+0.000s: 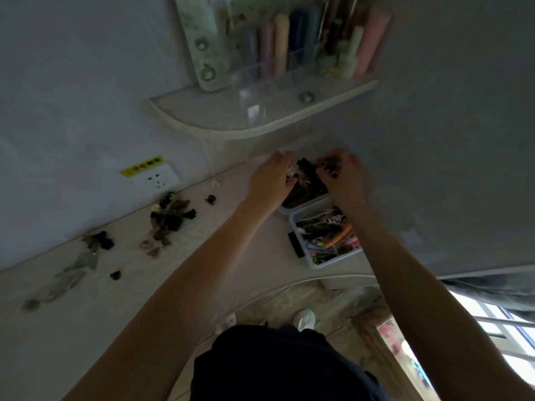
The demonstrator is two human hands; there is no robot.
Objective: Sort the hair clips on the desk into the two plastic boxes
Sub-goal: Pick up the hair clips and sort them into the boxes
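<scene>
Two clear plastic boxes stand on the pale desk by the right wall. The far box (pixel 311 201) holds dark claw clips; the near box (pixel 298 227) holds several colourful flat clips. Both my hands are over the far box. My left hand (pixel 270 178) has its fingers curled on small clips, one of them clear. My right hand (pixel 343 173) is closed on a dark claw clip (pixel 328 166). A pile of dark hair clips (pixel 172 217) lies on the desk to the left, with a smaller dark cluster (pixel 100 241) further left.
Single clips lie loose on the desk (pixel 211 199) (pixel 115 275). A wall socket (pixel 155 176) sits behind the pile. A curved shelf (pixel 260 123) with an organiser of pens hangs above the boxes. The desk edge curves near my body.
</scene>
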